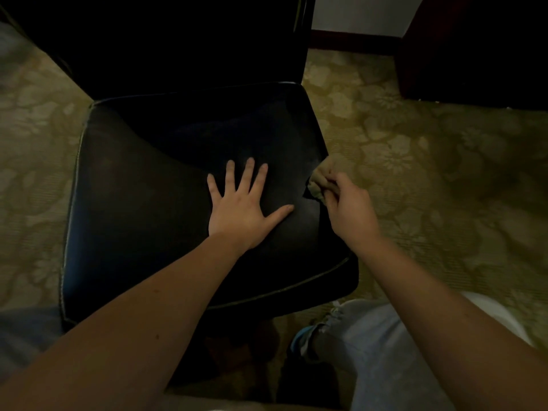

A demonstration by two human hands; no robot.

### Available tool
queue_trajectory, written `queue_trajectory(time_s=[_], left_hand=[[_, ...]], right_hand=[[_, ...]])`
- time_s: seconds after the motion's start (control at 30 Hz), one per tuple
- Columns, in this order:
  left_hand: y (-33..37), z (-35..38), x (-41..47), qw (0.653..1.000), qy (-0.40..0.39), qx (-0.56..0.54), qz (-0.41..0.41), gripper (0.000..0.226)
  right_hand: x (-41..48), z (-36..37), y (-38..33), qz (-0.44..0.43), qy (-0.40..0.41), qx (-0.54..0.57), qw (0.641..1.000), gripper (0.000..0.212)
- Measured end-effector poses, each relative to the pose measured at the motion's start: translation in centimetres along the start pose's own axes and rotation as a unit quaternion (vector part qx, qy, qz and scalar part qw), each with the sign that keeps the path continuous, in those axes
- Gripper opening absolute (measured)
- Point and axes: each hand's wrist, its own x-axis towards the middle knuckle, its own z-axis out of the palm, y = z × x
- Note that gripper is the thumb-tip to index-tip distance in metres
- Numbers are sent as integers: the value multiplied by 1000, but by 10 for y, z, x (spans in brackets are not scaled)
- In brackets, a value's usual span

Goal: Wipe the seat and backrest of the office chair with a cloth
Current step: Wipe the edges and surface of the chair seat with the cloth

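hands (246, 207) (351, 204) on seat (166, 179), right gripping cloth (318, 182); carpet (421, 155) around.

Bare forearms (148, 307); pale grey trousers (385, 336) with a frayed cuff (332, 315), blue band (298, 336) at the ankle

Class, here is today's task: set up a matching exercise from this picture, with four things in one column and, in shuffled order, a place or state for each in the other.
Things:
1 left hand
2 right hand
3 cloth
4 carpet

Places or states:
A bunched at the right edge of the seat
B flat, fingers spread
C olive, flower-patterned
D fingers curled, gripping

Pairs: 1-B, 2-D, 3-A, 4-C
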Motion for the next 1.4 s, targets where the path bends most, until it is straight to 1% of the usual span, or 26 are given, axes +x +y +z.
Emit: queue_trajectory(time_s=[0.17,0.37,0.47,0.53,0.67,0.8,0.87,0.93,1.07,1.17,1.33,1.4], left_hand=[[2,1,1,1000,10,0,-10,98],[0,3,0,1000,16,7,-5,98],[-1,4,0,1000,17,7,-3,99],[-1,4,0,1000,21,5,-3,99],[1,4,0,1000,19,-1,-6,99],[3,4,1,1000,22,-5,-13,99],[3,4,1,1000,25,-8,-11,99],[3,5,2,1000,24,-10,-9,99],[1,3,3,1000,12,-7,-5,95],[-2,-2,1,1000,3,-12,27,88],[-2,-5,-8,991,-21,17,129,79],[0,-3,-11,990,-24,23,137,78]], right_hand=[[5,4,-6,13,9,-8,1000,20],[-39,0,-3,-30,-48,-49,997,37],[-39,1,-6,-39,-51,-66,996,42],[-25,1,-7,-44,-48,-74,995,40],[3,6,-8,-47,-25,-96,994,28],[0,6,-5,-45,-23,-100,994,22],[-13,3,2,-56,-36,-94,993,24],[-25,-1,6,-63,-51,-85,993,32],[-19,1,3,-63,-47,-93,993,34],[-5,4,-3,-49,-35,-101,993,30],[5,0,-7,-35,-37,-96,994,30],[1,-5,-4,-37,-44,-81,995,28]])
